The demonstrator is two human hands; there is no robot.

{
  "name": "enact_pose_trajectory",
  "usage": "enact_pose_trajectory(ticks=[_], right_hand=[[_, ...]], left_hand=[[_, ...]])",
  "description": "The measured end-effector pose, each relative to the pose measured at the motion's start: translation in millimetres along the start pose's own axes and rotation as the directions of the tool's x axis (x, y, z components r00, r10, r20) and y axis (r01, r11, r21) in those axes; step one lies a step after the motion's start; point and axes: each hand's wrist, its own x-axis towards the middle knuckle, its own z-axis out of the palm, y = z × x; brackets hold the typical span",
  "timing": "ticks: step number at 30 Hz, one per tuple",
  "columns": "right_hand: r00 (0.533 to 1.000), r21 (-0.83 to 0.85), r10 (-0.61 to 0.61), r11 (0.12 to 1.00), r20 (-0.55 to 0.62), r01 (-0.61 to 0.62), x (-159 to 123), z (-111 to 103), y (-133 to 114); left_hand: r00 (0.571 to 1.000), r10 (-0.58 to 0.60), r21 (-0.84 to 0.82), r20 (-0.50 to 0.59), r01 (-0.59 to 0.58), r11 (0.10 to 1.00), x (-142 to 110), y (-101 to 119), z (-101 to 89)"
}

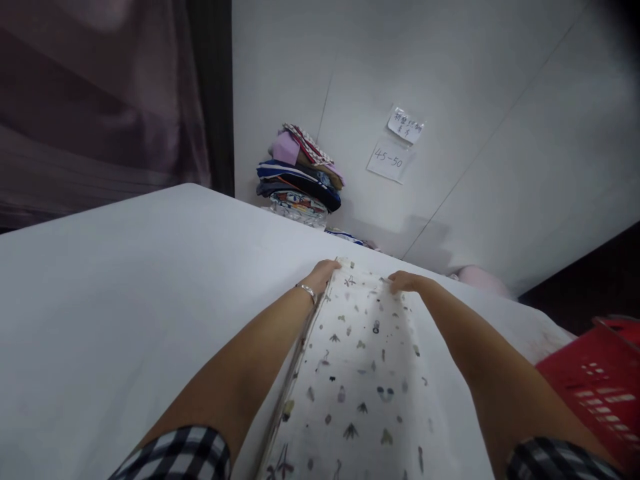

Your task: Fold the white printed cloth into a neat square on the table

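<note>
A long strip of folded white cloth [360, 367] with small printed plants and figures lies on the white table, running from near me to its far edge. At the far end, my left hand [323, 272] is closed on the cloth's left corner; a bracelet circles that wrist. My right hand [404, 283] pinches the right corner of the same end. Both arms stretch forward, one along each side of the cloth. Stacked layers show along its left edge.
The white table [125, 287] spreads left. Folded fabrics [300, 173] are piled beyond its far edge against the wall. Paper signs [387, 159] hang there. A red plastic basket [595, 387] stands at the right, and a dark curtain [95, 100] hangs at the left.
</note>
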Motion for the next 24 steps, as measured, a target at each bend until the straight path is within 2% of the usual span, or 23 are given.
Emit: enact_pose_trajectory(ticks=[4, 10, 12, 16, 24], right_hand=[[0.994, -0.155, 0.068, 0.986, 0.084, -0.054, -4.9, -4.2, 20.3], [0.996, -0.191, 0.068, 0.980, 0.055, -0.056, -5.4, 7.4, 27.2], [0.997, -0.161, 0.064, 0.985, 0.036, -0.057, -8.2, 12.4, 31.4], [0.998, -0.080, 0.058, 0.995, 0.005, -0.057, -16.4, 17.0, 41.0], [0.992, 0.022, 0.067, 0.998, -0.103, -0.065, -20.6, 26.9, 51.7]], left_hand=[[0.994, 0.018, 0.219, -0.107, 0.006, 0.976, 5.9, -8.6, 5.7], [0.953, 0.208, 0.508, -0.220, -0.070, 0.858, 0.6, -13.1, 8.9], [0.936, 0.282, 0.608, -0.212, -0.100, 0.788, -3.9, -15.9, 11.7], [0.888, 0.431, 0.808, -0.160, -0.134, 0.574, -11.9, -22.3, 18.8], [0.826, 0.547, 0.904, -0.139, -0.119, 0.410, -12.0, -33.5, 17.3]])
